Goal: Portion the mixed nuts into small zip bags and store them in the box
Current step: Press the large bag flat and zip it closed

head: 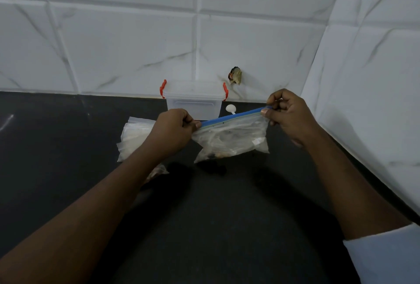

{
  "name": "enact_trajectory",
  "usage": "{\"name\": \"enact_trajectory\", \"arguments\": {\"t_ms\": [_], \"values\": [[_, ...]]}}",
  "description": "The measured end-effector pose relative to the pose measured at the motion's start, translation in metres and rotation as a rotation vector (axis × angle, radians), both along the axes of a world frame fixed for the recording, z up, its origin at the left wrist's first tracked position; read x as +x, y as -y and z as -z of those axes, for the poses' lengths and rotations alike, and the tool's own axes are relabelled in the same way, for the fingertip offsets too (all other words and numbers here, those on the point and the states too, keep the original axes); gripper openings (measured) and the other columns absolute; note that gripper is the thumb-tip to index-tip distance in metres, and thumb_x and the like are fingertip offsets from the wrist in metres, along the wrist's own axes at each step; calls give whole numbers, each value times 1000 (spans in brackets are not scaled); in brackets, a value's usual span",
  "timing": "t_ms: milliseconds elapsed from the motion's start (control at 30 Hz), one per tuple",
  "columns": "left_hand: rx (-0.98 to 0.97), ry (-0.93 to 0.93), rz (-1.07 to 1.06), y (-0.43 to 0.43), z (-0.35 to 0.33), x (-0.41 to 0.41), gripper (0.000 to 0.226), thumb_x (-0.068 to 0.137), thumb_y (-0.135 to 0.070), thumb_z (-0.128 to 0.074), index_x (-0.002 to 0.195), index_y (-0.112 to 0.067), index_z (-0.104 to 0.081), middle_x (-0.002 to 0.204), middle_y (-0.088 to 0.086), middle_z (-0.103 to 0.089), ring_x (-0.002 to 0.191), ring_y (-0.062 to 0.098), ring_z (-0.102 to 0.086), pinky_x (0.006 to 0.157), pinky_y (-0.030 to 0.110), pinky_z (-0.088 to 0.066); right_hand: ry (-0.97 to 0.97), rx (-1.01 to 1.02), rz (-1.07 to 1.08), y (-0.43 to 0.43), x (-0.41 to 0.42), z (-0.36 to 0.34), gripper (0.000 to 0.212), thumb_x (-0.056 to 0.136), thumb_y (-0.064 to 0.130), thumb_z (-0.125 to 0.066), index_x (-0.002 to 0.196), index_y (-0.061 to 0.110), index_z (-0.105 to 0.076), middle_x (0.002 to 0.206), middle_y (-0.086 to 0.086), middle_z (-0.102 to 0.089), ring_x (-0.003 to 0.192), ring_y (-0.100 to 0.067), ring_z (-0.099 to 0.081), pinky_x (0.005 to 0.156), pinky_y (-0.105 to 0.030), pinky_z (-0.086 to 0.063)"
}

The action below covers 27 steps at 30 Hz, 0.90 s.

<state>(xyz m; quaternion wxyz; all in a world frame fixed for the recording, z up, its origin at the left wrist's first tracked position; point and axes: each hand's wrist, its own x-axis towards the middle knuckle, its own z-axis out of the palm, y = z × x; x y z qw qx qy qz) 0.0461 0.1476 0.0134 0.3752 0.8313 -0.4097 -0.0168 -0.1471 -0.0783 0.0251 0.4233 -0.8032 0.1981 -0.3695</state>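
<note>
Clear zip bag point(231, 133), contents indistinct; left hand point(173, 130) overlaps pouches point(134, 138).

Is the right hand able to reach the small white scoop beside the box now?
Probably not at once. The right hand pinches the blue seal of the big zip bag, which hangs in front of the scoop. If it lets go, the scoop lies close, nothing else blocking.

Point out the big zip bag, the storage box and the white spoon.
big zip bag point(231, 135), head view, clear film under the blue zip strip.
storage box point(193, 105), head view, front wall.
white spoon point(230, 108), head view, round bowl.
</note>
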Motion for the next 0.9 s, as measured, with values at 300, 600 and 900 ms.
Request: {"name": "enact_trajectory", "arguments": {"t_ms": [300, 600, 900], "values": [[-16, 143, 171, 10, 0, -18, 27, 103, -36, -56, 119, -19, -68, 104, -7, -67, 90, 6, -59, 77, 22, -44, 24, 16, -59, -7, -5, -9, 25, 89, 1, -77, 98, 11, -55, 78, -18, -52, 58, -9, -56, 55, -25, -51], [-41, 121, 324, 56, -32, -46, 16, 98, -26, -65, 109, -17, -72, 99, -3, -70, 89, 9, -63, 83, 27, -53, 39, 54, -121, -15, -3, -11, 30, 88, 10, -81, 107, 9, -58, 75, -25, -63, 56, -14, -55, 52, -28, -48], [-59, -45, 269, 67, -52, -37, 9, 95, -14, -69, 103, -12, -72, 93, 4, -69, 83, 14, -61, 78, 25, -52, -132, 239, -291, -11, -2, -2, 17, 94, 24, -75, 105, 13, -70, 88, -1, -74, 81, -12, -67, 69, -30, -53]]}}
